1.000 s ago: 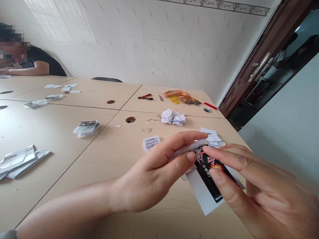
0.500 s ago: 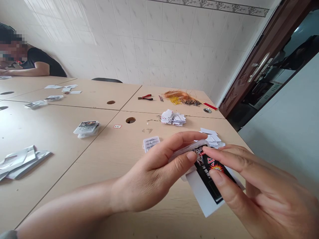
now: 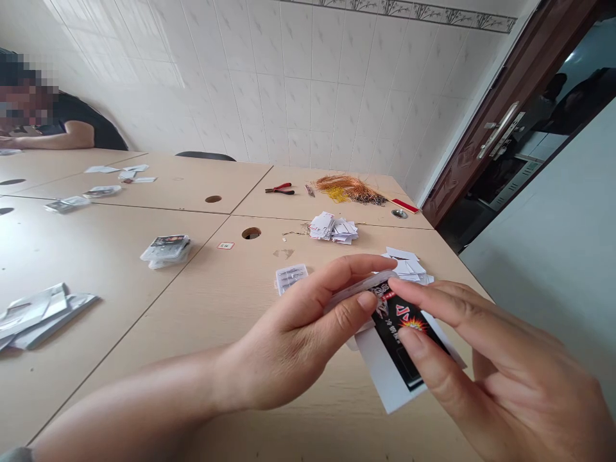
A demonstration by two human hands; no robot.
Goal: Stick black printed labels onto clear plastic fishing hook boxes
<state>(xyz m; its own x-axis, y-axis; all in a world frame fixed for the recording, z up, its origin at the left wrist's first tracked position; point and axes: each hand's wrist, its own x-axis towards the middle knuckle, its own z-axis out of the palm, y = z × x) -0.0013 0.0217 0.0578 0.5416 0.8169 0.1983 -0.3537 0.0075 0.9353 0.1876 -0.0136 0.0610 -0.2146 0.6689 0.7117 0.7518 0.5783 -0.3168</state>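
Observation:
My left hand (image 3: 298, 333) pinches the edge of a clear plastic case (image 3: 359, 289) between thumb and fingers. A black-and-white printed card (image 3: 397, 340) sits against the case, with its lower part sticking out below. My right hand (image 3: 510, 359) presses its fingertips on the card's face and the case's end. Part of the card is hidden under those fingers. A small clear box of hooks (image 3: 291, 278) lies on the table just beyond my left fingers, and a pile of white paper cards (image 3: 407, 268) lies behind my right fingers.
A light wooden table (image 3: 144, 256) holds a stack of white cards (image 3: 333, 229), red-handled pliers (image 3: 279, 188) and tangled orange line (image 3: 349, 190). Packaged cases (image 3: 166, 251) and silver packets (image 3: 41, 324) lie left. A seated person (image 3: 62, 122) works at the far left.
Both hands, with the case and card between them, have shifted slightly left. The grip on them looks the same. The view has tilted a little.

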